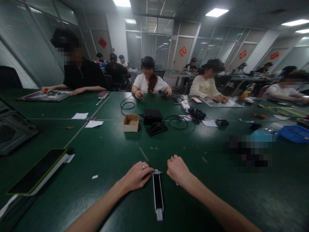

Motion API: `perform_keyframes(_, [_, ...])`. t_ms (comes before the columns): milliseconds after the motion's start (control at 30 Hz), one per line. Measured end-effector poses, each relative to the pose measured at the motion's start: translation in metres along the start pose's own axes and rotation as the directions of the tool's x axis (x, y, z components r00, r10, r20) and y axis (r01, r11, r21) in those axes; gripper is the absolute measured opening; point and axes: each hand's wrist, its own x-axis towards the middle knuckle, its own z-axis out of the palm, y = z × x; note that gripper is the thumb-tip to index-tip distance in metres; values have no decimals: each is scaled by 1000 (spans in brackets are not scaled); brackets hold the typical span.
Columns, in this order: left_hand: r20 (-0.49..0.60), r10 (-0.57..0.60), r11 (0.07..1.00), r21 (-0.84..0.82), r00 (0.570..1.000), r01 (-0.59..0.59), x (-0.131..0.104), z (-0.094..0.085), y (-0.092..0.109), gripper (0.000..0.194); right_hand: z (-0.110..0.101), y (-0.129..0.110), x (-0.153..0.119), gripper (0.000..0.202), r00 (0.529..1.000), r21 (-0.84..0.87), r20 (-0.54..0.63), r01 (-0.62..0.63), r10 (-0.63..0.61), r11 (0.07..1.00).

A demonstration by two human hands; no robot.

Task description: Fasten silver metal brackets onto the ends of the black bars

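Observation:
A long narrow device with a black face and pale edges (158, 192) lies on the green table, pointing toward me. My left hand (138, 175) is at its far end, fingers pressed together on a small metallic crosspiece (156, 172) there. Just right of that end, my right hand (178, 169) is closed with its fingers curled in, apart from the device. Something small and pale shows at its edges, but what it holds I cannot make out.
An open cardboard box (130, 123) and a black box (152, 116) with cables stand ahead. A black panel with a green edge (38, 170) is at left, a blue tray (294, 134) at right. Several people sit across the table.

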Motion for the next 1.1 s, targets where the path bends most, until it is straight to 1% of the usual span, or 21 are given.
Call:
perform_keyframes(167, [-2, -5, 1000, 1, 1000, 5, -1, 1, 0, 23, -1, -5, -5, 20, 1000, -13, -27, -9, 8, 1000])
perform_keyframes(400, [-14, -14, 1000, 8, 1000, 14, -2, 2, 1, 24, 5, 4, -10, 18, 990, 94, -142, 4, 9, 996])
perform_keyframes(500, [-9, -11, 1000, 10, 1000, 11, -1, 1, 2, 25, 9, 5, -14, 17, 979, 192, -202, 36, 4, 981])
perform_keyframes(667, [7, -22, 1000, 7, 1000, 22, 0, 0, 2, 24, 19, 1, -20, 16, 946, 394, -324, 114, 22, 912])
perform_keyframes(833, [-7, -14, 1000, 6, 1000, 14, 1, -2, 4, 24, 29, -2, -21, 16, 926, 469, -377, 175, 17, 866])
perform_keyframes(1100, [3, -16, 1000, -2, 1000, 16, 1, -2, 3, 23, 33, -6, -21, 17, 912, 497, -410, 218, 6, 840])
